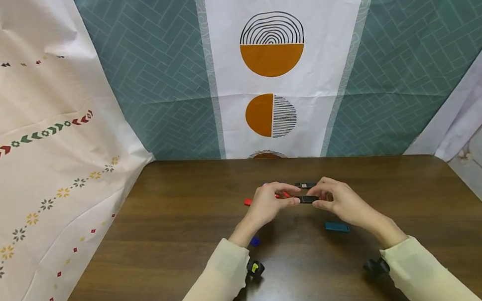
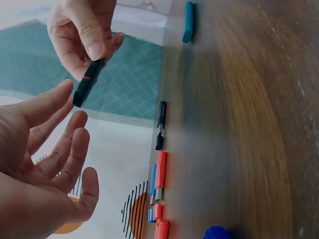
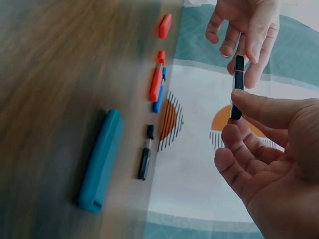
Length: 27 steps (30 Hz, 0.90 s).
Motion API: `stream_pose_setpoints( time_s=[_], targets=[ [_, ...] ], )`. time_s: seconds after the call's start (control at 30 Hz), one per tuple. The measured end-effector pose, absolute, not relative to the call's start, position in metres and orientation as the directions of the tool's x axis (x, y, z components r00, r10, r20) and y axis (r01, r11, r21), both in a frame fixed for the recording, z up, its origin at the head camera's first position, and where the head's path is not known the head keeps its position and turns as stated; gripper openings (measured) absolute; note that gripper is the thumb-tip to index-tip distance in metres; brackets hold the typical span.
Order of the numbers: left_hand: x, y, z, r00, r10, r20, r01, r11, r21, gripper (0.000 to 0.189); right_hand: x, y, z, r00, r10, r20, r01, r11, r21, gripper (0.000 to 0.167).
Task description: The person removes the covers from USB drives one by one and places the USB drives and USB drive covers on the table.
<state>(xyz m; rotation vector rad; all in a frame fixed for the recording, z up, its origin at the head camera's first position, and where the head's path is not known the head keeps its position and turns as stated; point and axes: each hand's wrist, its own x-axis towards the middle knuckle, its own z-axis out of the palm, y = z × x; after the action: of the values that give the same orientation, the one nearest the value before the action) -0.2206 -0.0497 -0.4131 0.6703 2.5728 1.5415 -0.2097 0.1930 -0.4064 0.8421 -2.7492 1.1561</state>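
My right hand point(image 1: 342, 203) holds up a slim black USB stick point(image 3: 239, 79), pinching one end between thumb and fingertips. A thin red line rings the stick partway along. Facing it, my left hand point(image 1: 268, 205) has its thumb and fingers loosely spread around the stick's other end. A gap shows between the left thumb tip and the stick in the left wrist view. Below lies a second black USB stick point(image 3: 144, 162), its metal plug bare and a black cap in line with it. Past it sit a red USB stick point(image 2: 161, 169) and a blue USB stick point(image 2: 153, 179).
A teal oblong piece point(image 1: 337, 227) lies on the brown wooden table point(image 1: 178, 228) below my right hand. Near my left forearm is a small blue piece point(image 1: 255, 241), and a red piece point(image 1: 248, 202) lies beyond the left hand. A patterned cloth point(image 1: 282, 115) hangs behind the table.
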Motion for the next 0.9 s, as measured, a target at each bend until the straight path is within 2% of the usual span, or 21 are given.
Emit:
stream_pose_setpoints(
  time_s=[0.47,0.9],
  targets=[
    [-0.220,-0.054,-0.414,-0.914,0.361,0.187,0.332,0.399,0.855,0.025,-0.208,0.180,-0.400,-0.849,-0.453,0.271,-0.510,0.570,-0.644,0.021],
    [-0.221,-0.051,-0.416,-0.919,0.316,0.235,0.357,0.414,0.837,0.019,-0.207,0.177,-0.409,-0.871,-0.364,0.330,-0.488,0.559,-0.670,0.025]
  ],
)
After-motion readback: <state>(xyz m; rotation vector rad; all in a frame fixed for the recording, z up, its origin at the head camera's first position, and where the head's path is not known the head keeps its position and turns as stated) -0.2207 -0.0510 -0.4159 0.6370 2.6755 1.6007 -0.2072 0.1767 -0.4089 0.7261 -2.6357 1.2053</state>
